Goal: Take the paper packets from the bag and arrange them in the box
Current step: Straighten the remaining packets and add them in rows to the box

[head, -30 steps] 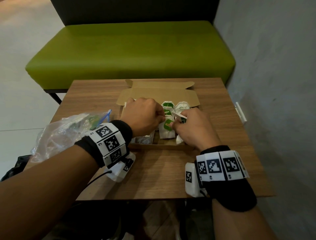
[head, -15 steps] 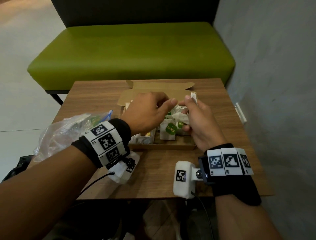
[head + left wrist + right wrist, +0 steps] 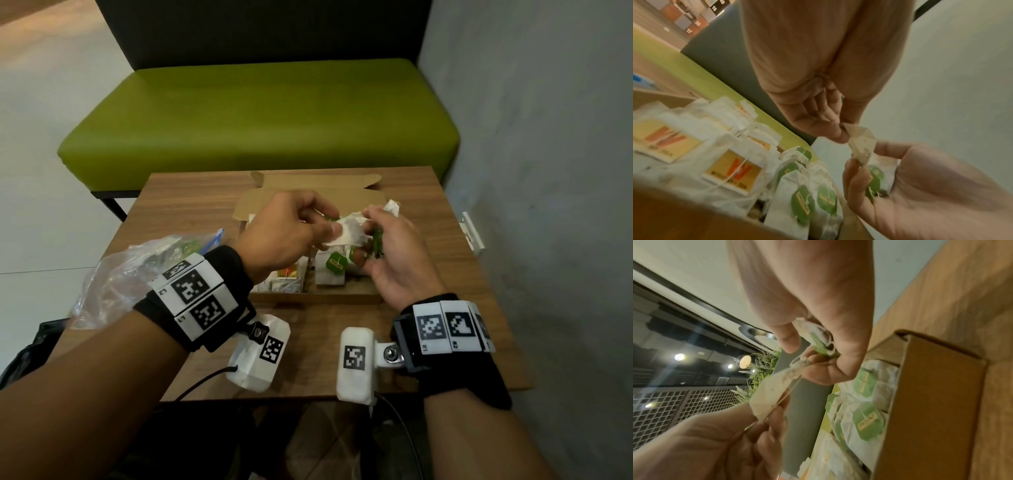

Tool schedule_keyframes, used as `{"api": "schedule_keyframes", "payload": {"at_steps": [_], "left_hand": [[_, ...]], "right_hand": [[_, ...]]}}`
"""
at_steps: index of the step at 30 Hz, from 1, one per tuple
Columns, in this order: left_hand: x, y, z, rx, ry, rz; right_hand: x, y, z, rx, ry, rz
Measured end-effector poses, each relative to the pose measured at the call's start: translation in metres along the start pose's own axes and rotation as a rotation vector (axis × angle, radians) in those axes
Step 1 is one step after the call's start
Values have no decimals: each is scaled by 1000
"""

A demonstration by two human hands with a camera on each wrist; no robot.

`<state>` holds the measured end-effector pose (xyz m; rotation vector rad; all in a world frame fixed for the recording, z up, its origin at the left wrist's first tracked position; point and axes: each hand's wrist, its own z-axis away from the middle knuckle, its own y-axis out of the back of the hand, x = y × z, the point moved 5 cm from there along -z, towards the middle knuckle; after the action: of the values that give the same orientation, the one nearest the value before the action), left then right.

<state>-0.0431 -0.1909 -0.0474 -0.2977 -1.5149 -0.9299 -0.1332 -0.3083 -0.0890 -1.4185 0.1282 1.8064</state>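
Wood table (image 3: 428, 212) is carrying the box (image 3: 308, 195), a plastic bag (image 3: 130, 270) lying left of it; above the box I'm pinching one paper packet (image 3: 346, 233) between left hand (image 3: 287, 233) and right hand (image 3: 394, 253), its long axis stretching hand to hand; the hands are hiding part of the box.

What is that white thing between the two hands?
A white paper packet stretches between them: the left hand pinches one end, the right hand the other, above the box. The head view shows it best.
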Motion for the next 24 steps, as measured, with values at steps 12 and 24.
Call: {"api": "schedule_keyframes", "payload": {"at_steps": [12, 24], "left_hand": [[-2, 2, 2, 129, 6, 84], [3, 26, -3, 220, -43, -263]], "right_hand": [[4, -1, 2, -115, -34, 9], [-6, 19, 6, -19, 8, -17]]}}
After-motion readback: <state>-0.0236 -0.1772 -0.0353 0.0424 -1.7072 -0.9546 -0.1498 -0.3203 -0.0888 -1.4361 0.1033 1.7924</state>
